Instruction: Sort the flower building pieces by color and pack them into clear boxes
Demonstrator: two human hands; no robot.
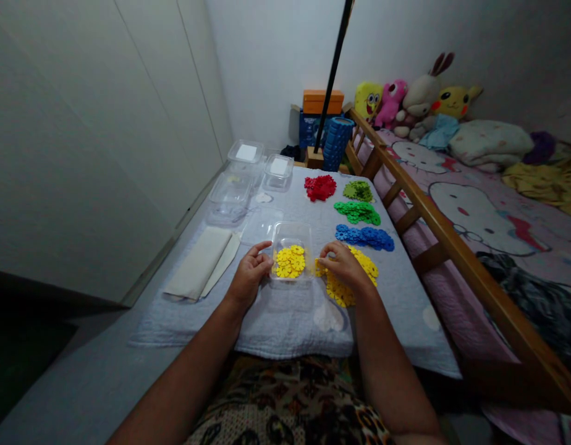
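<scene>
A clear plastic container stands before me with several yellow snowflake-shaped building discs inside. My left hand is at its left side, with thumb and fingers at the rim. To the right of the container, my right hand pinches a yellow disc between thumb and fingers. Beneath and around that hand spreads a pile of yellow discs, partly hidden by the hand and wrist.
Blue, green, olive-green and red disc piles lie farther back. A clear lid, folded cloth and other clear containers are at left. A wooden bed rail borders the right side.
</scene>
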